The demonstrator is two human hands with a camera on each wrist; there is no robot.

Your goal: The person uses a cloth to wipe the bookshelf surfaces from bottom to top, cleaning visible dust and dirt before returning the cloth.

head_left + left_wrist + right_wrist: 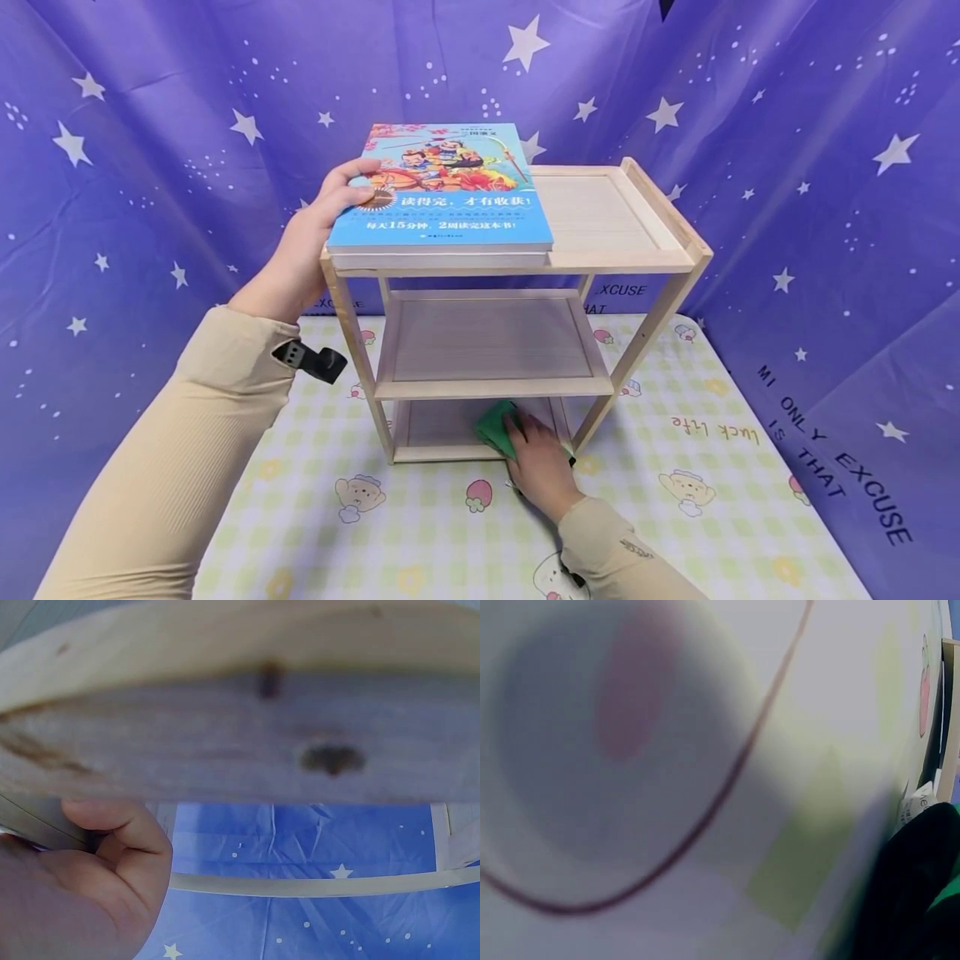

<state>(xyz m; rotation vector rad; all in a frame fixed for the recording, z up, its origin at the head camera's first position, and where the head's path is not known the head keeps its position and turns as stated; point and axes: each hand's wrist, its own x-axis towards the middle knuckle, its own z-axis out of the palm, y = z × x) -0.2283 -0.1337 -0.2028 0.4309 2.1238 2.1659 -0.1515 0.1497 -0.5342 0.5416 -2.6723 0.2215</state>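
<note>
My left hand (311,229) is at the left end of the wooden shelf's top (585,208) and grips the left edge of a blue-covered book (457,221). Its thumb lies on the cover, which bears a cartoon of riders. Under that cover, pale layers suggest a second book. In the left wrist view, the curled thumb (112,825) shows beneath a wooden rail (225,735). Down at the bottom tier (442,425), my right hand (540,467) holds a bunched green cloth (495,427) against the right part of the board. The right wrist view catches only a sliver of green cloth (949,889).
The three-tier shelf stands on a checked, cartoon-printed tablecloth (300,508). Its middle tier (487,337) lies above the right hand, and a front leg (637,350) rises to that hand's right. A purple star-printed curtain (187,100) hangs behind and at both sides.
</note>
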